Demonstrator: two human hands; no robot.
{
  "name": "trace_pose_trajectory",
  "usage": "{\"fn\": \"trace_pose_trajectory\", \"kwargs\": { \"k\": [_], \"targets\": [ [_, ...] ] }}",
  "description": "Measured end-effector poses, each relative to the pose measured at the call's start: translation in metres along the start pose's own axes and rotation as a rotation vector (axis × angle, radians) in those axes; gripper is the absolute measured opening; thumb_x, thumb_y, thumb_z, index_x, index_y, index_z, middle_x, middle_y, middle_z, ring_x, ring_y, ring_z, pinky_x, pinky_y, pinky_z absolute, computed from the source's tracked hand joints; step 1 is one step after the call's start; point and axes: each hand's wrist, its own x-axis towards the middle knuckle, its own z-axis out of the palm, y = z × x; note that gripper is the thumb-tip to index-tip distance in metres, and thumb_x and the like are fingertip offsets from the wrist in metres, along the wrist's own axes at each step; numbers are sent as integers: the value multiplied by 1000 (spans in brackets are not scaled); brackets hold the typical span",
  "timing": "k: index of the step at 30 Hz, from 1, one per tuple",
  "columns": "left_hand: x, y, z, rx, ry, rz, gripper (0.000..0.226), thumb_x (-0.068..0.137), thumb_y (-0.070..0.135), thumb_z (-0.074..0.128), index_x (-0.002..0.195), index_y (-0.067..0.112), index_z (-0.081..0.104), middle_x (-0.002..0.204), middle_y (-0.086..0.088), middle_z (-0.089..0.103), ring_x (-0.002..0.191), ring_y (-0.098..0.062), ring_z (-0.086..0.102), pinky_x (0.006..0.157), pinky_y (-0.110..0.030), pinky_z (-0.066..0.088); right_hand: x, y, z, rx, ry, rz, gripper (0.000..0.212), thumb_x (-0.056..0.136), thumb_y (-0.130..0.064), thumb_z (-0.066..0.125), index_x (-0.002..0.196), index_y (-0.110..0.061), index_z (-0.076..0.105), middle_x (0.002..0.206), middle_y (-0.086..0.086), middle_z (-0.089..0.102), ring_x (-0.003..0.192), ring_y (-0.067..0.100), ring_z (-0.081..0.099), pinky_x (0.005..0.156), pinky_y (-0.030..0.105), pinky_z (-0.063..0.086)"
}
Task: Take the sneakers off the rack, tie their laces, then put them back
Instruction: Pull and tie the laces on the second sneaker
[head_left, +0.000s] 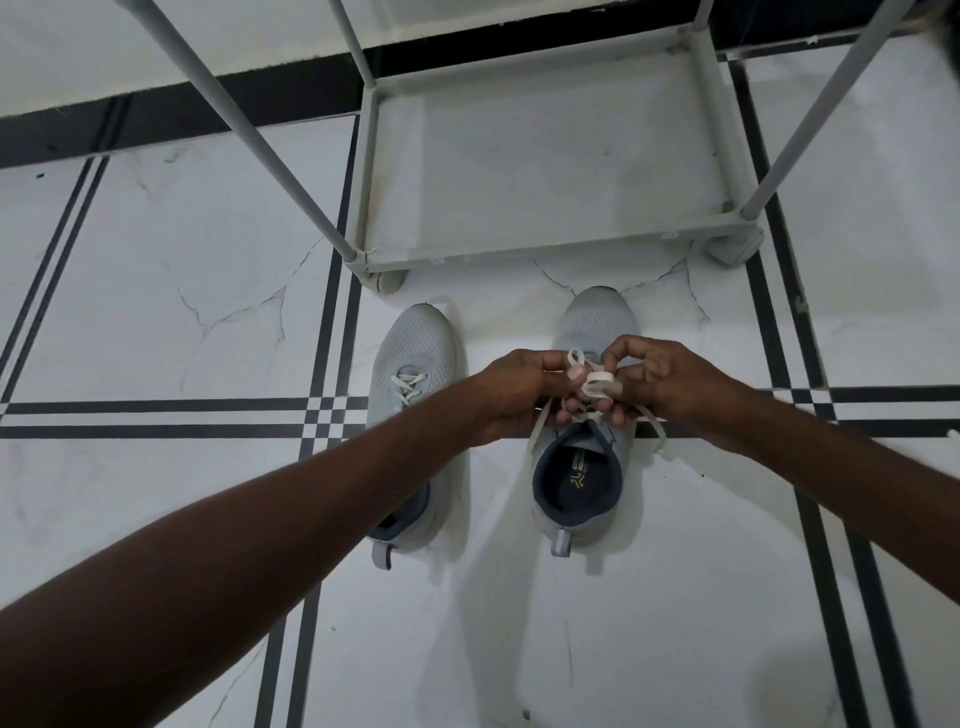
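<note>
I see my left hand (519, 395) and right hand (670, 384), each grip pinching the right sneaker's (582, 467) laces (595, 387)

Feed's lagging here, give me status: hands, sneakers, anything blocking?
Left hand and right hand both pinching right sneaker's laces, mid-knot. Left sneaker on floor beside it, left forearm crossing it. Rack shelf bare, unobstructed.

White marble-look floor tiles (156, 291) with thin black stripe borders (156, 418) fill most of the frame, plus a black baseboard band (182, 111) along the wall at upper left.
</note>
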Motion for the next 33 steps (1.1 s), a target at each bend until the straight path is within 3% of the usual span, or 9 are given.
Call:
{"fn": "trace_pose_trajectory", "kwargs": {
  "k": [4,6,10,16,19,22,26,29,33],
  "targets": [
    [-3,13,-1,508,-36,138,13,98,16,59,94,19,71,79,-17,65,65,-23,63,60,-25,56,7,2,-1,-2,-6,39,11,90,-2,64,96,0,56,79,21,67,59,24,61,55,29,53],
    [-2,23,2,847,-10,222,10,91,21,68,83,27,71,74,-7,72,67,-25,71,63,-26,58,8,1,1,-42,-7,57,11,92,-3,61,99,3,55,75,18,66,57,20,58,53,27,51],
    [1,17,13,1306,200,525,9,76,22,72,73,15,67,64,5,64,58,-17,58,57,-31,44,9,-4,6,-49,-7,146,16,93,0,50,87,-7,62,68,14,64,50,19,53,49,25,45],
    [-3,-13,24,1259,504,727,12,76,20,69,79,11,62,71,-4,68,62,-26,59,56,-33,42,7,-4,0,20,-123,199,22,98,-4,51,110,-3,69,83,14,72,64,18,65,59,25,52],
    [-5,-16,26,1163,578,736,14,77,18,70,74,10,59,70,-3,64,62,-23,55,56,-39,47,1,-8,2,-83,4,111,16,90,-1,64,102,-5,73,81,12,76,62,12,70,57,19,53],
    [-9,-22,22,1111,588,731,11,76,13,70,73,9,59,79,-6,61,70,-25,57,61,-43,49,3,-5,3,-483,199,-61,8,78,-18,79,85,-14,78,72,0,76,60,3,68,55,9,46],
    [-24,-33,0,1054,638,613,25,80,21,75,68,13,54,66,7,54,61,-16,51,58,-34,44,2,9,-13,-965,419,-166,12,75,-30,80,70,-20,76,61,-7,69,60,7,61,56,18,40],
    [-39,-43,-10,1122,601,577,28,84,20,72,71,19,47,53,9,44,50,-12,42,52,-31,36,-4,20,-21,-1034,375,-98,13,81,-25,76,73,-16,73,63,-4,65,60,12,57,53,20,34],
    [-39,-42,-13,1438,535,638,9,89,14,60,95,17,55,67,-3,67,57,-31,59,49,-34,40,1,22,-17,-1243,231,-204,16,88,-18,67,74,-11,67,74,2,53,67,19,47,59,28,29]
  ]
}}
